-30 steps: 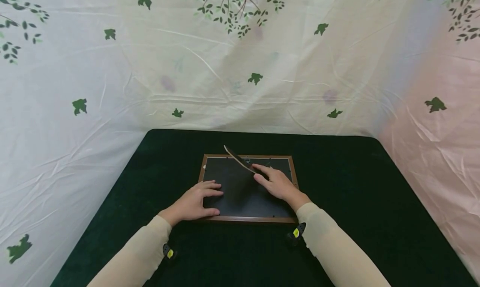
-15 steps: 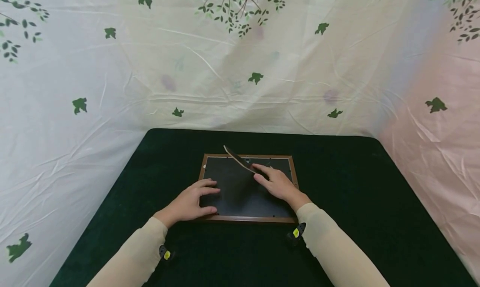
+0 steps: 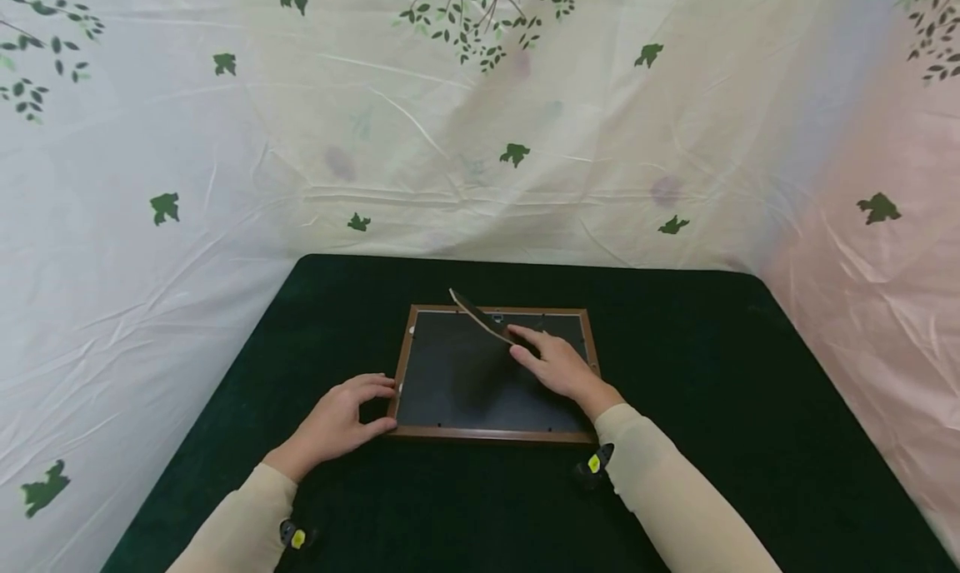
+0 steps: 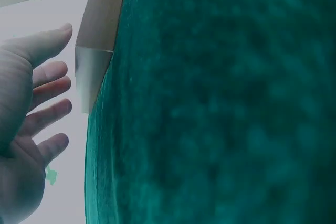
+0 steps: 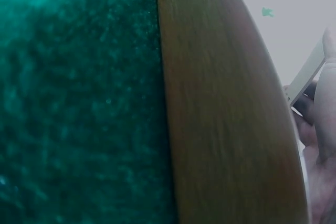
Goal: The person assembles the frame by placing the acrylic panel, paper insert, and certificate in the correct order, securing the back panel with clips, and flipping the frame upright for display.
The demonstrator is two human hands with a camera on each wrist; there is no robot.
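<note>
A wooden picture frame (image 3: 487, 434) lies face down, its dark backboard (image 3: 442, 390) upward. From the backboard a slim easel stand (image 3: 480, 316) slants up to the left. My right hand (image 3: 558, 367) pinches this stand near its lower end between thumb and fingers; the right wrist view shows the stand (image 5: 307, 74) at the thumb, with the fingers partly hidden behind the frame's edge (image 5: 226, 108). At the frame's left side is my left hand (image 3: 337, 415), loosely bent. In the left wrist view its fingers (image 4: 50, 116) are spread beside the frame corner (image 4: 100, 30), holding nothing.
A dark green cloth (image 3: 675, 373) covers the table under the frame. Pale curtains (image 3: 420, 140) with leaf prints hang behind and at both sides of the table. Small dark devices with yellow marks sit at both wrists.
My left hand has drawn back leftward from over the backboard to the frame's left edge. The right hand keeps its hold on the stand, which stays at the same slant.
</note>
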